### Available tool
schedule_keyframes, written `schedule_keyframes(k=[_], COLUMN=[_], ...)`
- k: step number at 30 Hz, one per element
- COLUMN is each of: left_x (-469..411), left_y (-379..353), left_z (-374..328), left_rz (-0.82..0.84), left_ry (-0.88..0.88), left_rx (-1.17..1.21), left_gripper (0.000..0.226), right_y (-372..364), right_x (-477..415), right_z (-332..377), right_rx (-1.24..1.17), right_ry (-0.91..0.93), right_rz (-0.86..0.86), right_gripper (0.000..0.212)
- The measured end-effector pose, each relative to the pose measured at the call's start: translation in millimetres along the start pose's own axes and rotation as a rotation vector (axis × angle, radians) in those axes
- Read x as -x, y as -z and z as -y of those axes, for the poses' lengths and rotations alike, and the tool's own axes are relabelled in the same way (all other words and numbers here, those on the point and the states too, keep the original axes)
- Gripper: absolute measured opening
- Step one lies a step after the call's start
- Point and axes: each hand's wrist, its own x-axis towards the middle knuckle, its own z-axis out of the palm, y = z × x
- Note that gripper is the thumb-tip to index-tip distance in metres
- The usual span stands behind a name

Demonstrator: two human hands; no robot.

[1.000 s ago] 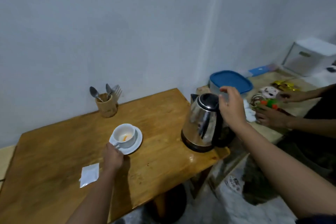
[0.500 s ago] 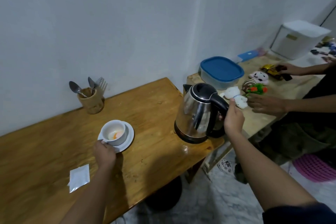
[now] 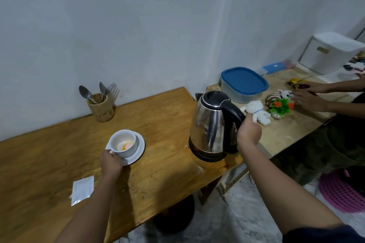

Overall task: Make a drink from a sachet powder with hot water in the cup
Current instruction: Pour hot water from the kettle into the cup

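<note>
A white cup (image 3: 124, 143) with orange and pale powder in its bottom sits on a white saucer (image 3: 139, 147) on the wooden table (image 3: 59, 154). My left hand (image 3: 110, 162) grips the saucer's near edge. A steel electric kettle (image 3: 212, 124) with a black lid and handle stands at the table's right end. My right hand (image 3: 247, 134) is closed round the kettle's handle. An emptied white sachet (image 3: 82, 189) lies flat on the table, left of my left forearm.
A wooden holder (image 3: 101, 107) with spoons and a fork stands by the wall. On a second table to the right are a blue-lidded container (image 3: 244, 83), small toys and another person's hands (image 3: 310, 96). A white bin (image 3: 331, 53) and a pink basket (image 3: 341, 191) stand beyond.
My right hand went from the kettle's lid down to its handle and closed on it. My left hand stayed at the saucer. The camera view shifted slightly.
</note>
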Motion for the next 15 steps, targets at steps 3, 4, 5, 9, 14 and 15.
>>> schedule_keyframes(k=[3,4,5,9,14,15], left_x=[-5.8,-7.3,-8.1,-8.7,-9.3,-8.7], left_y=[4.0,6.1,8.6,17.5,27.3,30.1], left_z=[1.8,2.3,2.6,3.2,3.6,3.6], left_rz=[0.070,0.090,0.110,0.168,0.210,0.220], left_ry=[0.008,-0.004,-0.015,-0.064,-0.137,-0.156], left_rx=[-0.029,-0.042,-0.050,-0.084,-0.143,-0.154], left_gripper=[0.029,0.028,0.028,0.029,0.022,0.019], right_y=[-6.1,-8.9,-11.9,-29.2,-66.7,-74.4], right_x=[0.6,0.0,-0.1,2.9,18.4,24.3], right_z=[14.2,18.4,22.8,42.7,62.1,64.5], right_rx=[0.108,0.156,0.195,0.239,0.283,0.289], right_ry=[0.104,0.146,0.188,0.307,0.426,0.451], right_rz=[-0.019,-0.013,-0.007,0.024,0.128,0.162], right_gripper=[0.046,0.045,0.044,0.044,0.045,0.045])
